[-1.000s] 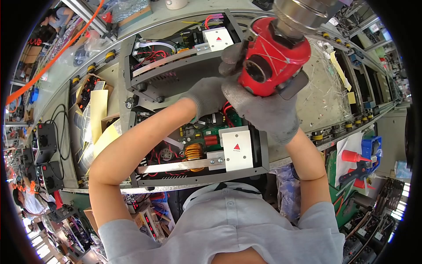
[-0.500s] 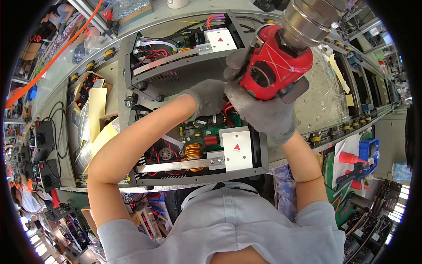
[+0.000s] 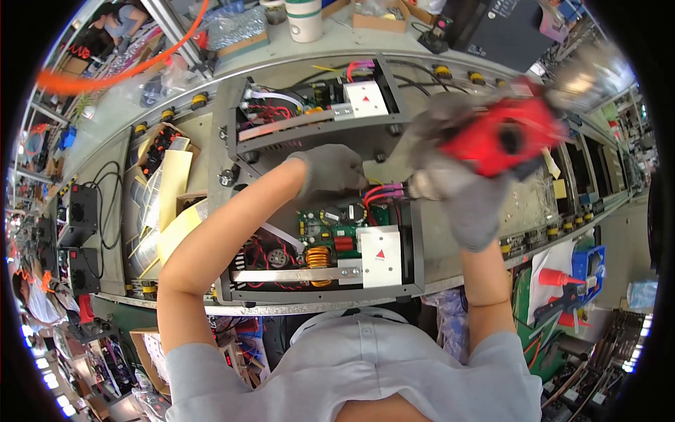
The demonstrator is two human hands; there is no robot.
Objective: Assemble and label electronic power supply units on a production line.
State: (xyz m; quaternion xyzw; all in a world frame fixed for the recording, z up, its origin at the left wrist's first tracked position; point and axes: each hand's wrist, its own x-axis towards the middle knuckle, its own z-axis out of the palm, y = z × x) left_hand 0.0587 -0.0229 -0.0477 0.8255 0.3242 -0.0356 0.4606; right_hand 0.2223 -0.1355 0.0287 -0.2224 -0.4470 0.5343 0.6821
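Observation:
My right hand [image 3: 472, 200], in a grey glove, grips a red power tool [image 3: 503, 137] with a silver metal head. Both are smeared by motion, above the right end of the near chassis. My left hand [image 3: 332, 171], gloved too, is closed at that chassis's far edge; whatever its fingers hold is hidden. The near open chassis [image 3: 330, 292] shows a green circuit board [image 3: 330, 224], a copper coil [image 3: 318, 261] and a white plate [image 3: 380, 257] with a red triangle. Red wires with purple connectors [image 3: 395, 190] stick up between my hands.
A second open chassis [image 3: 316, 133] stands behind the near one. Yellow sheets [image 3: 176, 179] and a box of black parts [image 3: 160, 149] lie at the left. A blue bin [image 3: 594, 267] and red-nozzled bottles [image 3: 559, 277] sit at the right. An orange hose [image 3: 133, 74] crosses the upper left.
My right hand has swung the red tool to the right, away from my left hand. My left hand stays near the chassis edge. The view has shifted, showing more of the back bench.

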